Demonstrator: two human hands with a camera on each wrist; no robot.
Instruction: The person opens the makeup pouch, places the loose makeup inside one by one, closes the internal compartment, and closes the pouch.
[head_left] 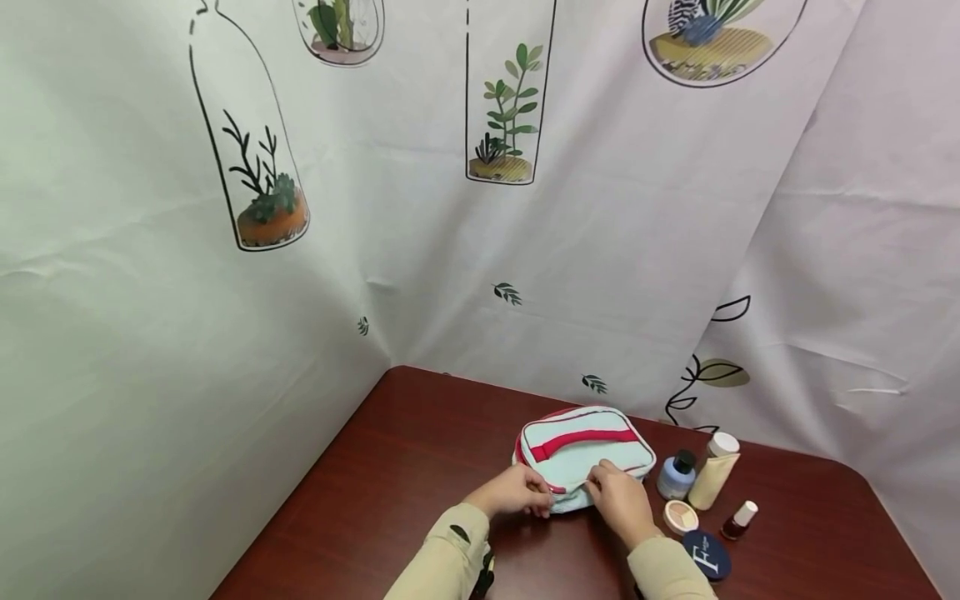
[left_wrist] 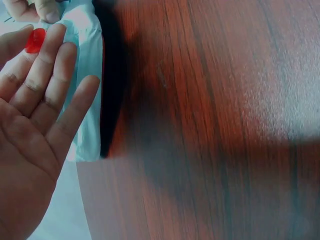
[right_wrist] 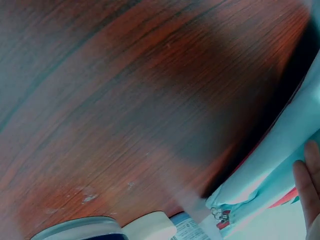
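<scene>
A pale blue toiletry bag [head_left: 581, 465] with red trim and a red carry strap [head_left: 585, 441] lies on the brown table. At its front left corner my left hand [head_left: 517, 490] pinches the red zipper pull [left_wrist: 35, 41] between thumb and index finger, the other fingers stretched out along the bag's side. My right hand [head_left: 621, 504] pinches the front edge of the bag a short way to the right. Only a few right fingertips [right_wrist: 303, 182] show in the right wrist view, against the bag's side. A metal ring and red tab [right_wrist: 223, 217] sit at the bag's corner there.
Right of the bag stand a blue bottle [head_left: 677, 477] with a black cap, a cream tube [head_left: 712, 482] and a white-capped container [head_left: 723, 444]. Nearer are a round palette [head_left: 681, 517], a navy compact [head_left: 707, 556] and a nail polish bottle [head_left: 740, 521]. Printed cloth [head_left: 420, 250] hangs behind the table.
</scene>
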